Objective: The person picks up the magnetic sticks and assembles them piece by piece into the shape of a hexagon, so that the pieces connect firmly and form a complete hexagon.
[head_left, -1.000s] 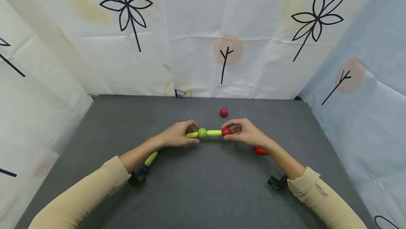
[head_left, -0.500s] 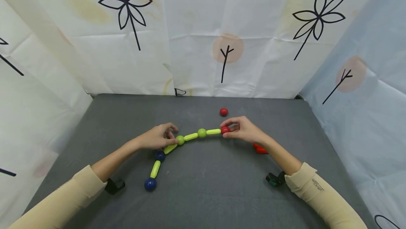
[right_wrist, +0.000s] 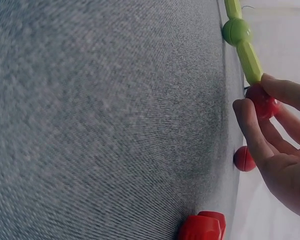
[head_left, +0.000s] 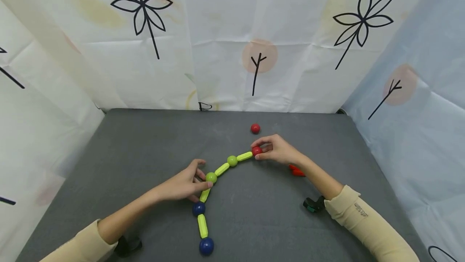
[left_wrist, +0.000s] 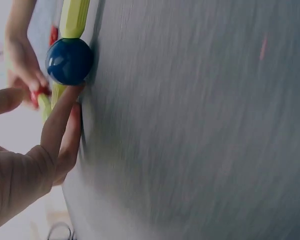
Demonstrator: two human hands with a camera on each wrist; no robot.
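Note:
A curved chain of balls joined by yellow-green rods spans the middle of the head view. Its far end is a red ball, which my right hand pinches between thumb and fingers; the right wrist view shows this grip on the ball. My left hand has its thumb and fingers around the nearer green ball. A second green ball sits between the hands. Two blue balls are at the near end. In the left wrist view, fingers lie beside a blue ball.
A loose red ball lies behind the right hand. Red rod-like pieces lie under the right forearm, partly hidden. The grey table is bordered by white printed curtains at the back and sides.
My left hand has slid from the chain's rod to the nearer green ball and come toward me. The blue end has swung nearer and right. My right hand stays on the red ball.

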